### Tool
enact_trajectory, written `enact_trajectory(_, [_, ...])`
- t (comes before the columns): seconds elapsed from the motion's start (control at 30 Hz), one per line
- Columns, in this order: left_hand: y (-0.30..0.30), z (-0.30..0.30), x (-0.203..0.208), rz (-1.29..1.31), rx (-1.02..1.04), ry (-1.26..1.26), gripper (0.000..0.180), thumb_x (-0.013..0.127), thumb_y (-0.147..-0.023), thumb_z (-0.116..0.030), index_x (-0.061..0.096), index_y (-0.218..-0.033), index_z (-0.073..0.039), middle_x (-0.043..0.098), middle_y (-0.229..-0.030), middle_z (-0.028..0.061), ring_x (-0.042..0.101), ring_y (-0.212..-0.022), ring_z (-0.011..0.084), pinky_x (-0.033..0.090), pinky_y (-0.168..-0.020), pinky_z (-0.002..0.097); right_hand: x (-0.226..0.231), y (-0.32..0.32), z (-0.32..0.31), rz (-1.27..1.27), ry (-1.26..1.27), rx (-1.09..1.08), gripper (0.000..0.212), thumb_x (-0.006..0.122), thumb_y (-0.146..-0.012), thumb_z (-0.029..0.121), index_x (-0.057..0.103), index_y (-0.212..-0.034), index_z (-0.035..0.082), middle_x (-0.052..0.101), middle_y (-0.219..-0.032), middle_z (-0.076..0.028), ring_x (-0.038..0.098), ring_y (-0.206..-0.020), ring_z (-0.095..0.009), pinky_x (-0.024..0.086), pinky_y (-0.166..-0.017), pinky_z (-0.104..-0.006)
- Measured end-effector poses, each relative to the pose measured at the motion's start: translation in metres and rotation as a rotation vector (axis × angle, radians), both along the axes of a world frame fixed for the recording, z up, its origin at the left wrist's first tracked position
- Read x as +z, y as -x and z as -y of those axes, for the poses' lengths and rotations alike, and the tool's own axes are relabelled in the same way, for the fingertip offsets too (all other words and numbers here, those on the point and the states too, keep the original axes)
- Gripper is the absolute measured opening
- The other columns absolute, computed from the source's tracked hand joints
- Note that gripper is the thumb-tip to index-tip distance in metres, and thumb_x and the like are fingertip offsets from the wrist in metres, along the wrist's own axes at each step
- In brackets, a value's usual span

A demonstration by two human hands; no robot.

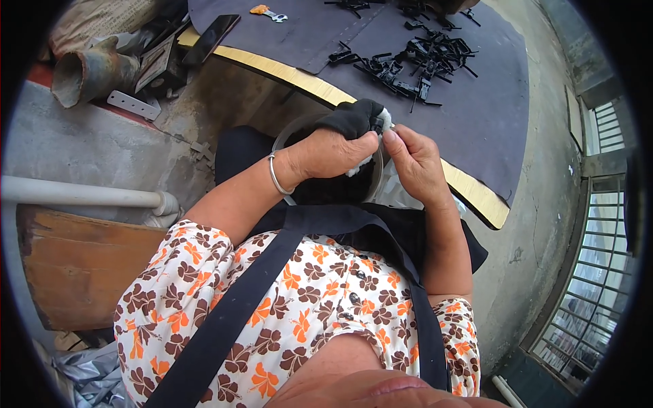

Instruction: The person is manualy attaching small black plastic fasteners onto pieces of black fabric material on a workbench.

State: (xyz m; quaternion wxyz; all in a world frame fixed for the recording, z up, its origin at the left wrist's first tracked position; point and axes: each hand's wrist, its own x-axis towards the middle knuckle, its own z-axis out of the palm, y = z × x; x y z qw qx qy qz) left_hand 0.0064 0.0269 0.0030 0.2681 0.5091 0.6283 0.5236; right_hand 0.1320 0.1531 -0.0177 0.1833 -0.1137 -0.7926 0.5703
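My left hand (323, 151), a bangle at its wrist, is closed, thumb toward the table. Soft black material (352, 120) covers its fingers; I cannot tell whether it is a glove or a held cloth. White fluffy material (386, 119) shows at its fingertips, and more hangs under the hand. My right hand (416, 162) meets it there, thumb and fingers pinched together beside the white material. What lies in that pinch is too small to make out. Both hands are above a round tub (277, 144) with a pale rim and dark inside, just off the table edge.
The table (486, 129) has a dark grey cover and a yellow edge. Several small black plastic parts (428, 61) lie heaped on it. A phone (212, 39) and a small wrench-like tool (275, 15) with an orange end rest at its far left. A rusty pipe piece (92, 73) sits further left.
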Motion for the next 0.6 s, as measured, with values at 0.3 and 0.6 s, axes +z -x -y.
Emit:
enact_trajectory(0.3, [-0.005,-0.004,-0.011,-0.445,0.062,-0.157,0.014,0.049,-0.081,-0.007,0.052,-0.092,0.001,0.056,-0.079,0.0144,0.053,-0.066,0.0285,0.045,-0.062,0.0322,-0.014,0.013,0.013,-0.049,-0.013,-0.068,0.030,0.051,-0.092,0.022,0.056,-0.074,-0.002,0.048,-0.055,-0.009,0.043,-0.052,-0.013,0.040,-0.052,-0.0316])
enact_trajectory(0.6, [0.001,0.013,0.005,0.060,0.011,0.016,0.016,0.050,-0.081,-0.007,0.051,-0.095,0.000,0.053,-0.077,0.0071,0.049,-0.069,0.0133,0.043,-0.063,0.0279,-0.001,0.009,0.012,-0.046,0.211,0.132,0.037,0.046,-0.095,0.031,0.052,-0.068,0.005,0.044,-0.061,0.006,0.034,-0.052,-0.002,0.029,-0.046,-0.0202])
